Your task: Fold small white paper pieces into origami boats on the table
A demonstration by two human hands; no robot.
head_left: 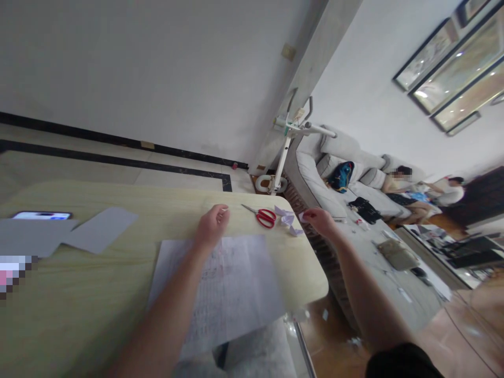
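My left hand [213, 223] is closed above the table, over the far edge of a large printed sheet of paper [240, 283]. A tiny white bit shows at its fingertips, too small to name. Past the table's right edge, my right hand [321, 221] pinches a small white paper scrap [302, 217]. Several folded paper scraps [289, 220] lie close by at that edge of the table. Between the two hands rest scissors with red handles [266, 218], their blades pointing left.
On the pale wooden table [106, 294], cut paper pieces [104, 228] lie at the left beside a phone [42, 215]. A grey sofa [311, 168] stands to the right, with two people seated at its far end. A white exercise machine [284, 152] stands near the corner.
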